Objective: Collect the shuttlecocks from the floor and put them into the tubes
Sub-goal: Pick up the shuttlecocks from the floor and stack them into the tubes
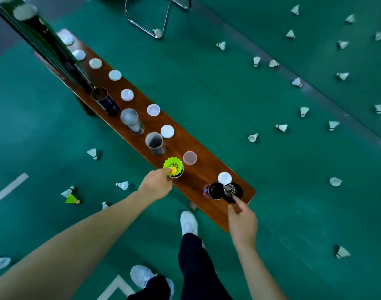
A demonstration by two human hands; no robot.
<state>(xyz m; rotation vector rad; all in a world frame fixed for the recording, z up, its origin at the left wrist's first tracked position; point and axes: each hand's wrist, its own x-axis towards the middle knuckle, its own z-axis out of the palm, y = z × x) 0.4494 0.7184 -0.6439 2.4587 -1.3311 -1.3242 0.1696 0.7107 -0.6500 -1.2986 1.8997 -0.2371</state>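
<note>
Two hands work at the near end of a long wooden counter (198,161) where open tubes stand in a row. The left hand (157,185) pinches the yellow cork of a lime-green plastic shuttlecock (173,166), which sits skirt-up in the mouth of a tube (177,176); its grip is narrow, fingertips closed on the cork. The right hand (242,221) holds a dark shuttlecock (231,191) by its edge, just beside the rim of a dark tube (214,190) at the counter's end, the forefinger stretched out along it.

Most of the green shuttlecock's tube is hidden under the skirt and the left hand. How the right thumb lies I cannot tell. The far end of the counter blurs, and a dark net post (53,46) cuts across it.

Three more open tubes (155,142) stand further along, with round white lids (167,131) lying flat beside them in a line. Around the counter spreads a green court floor (228,100) with white lines, strewn with white feather shuttlecocks (281,127), thickest off to the right. Another green one (71,199) lies to the left. A metal chair frame (148,20) stands beyond. White shoes (188,221) and dark trousers show below.
</note>
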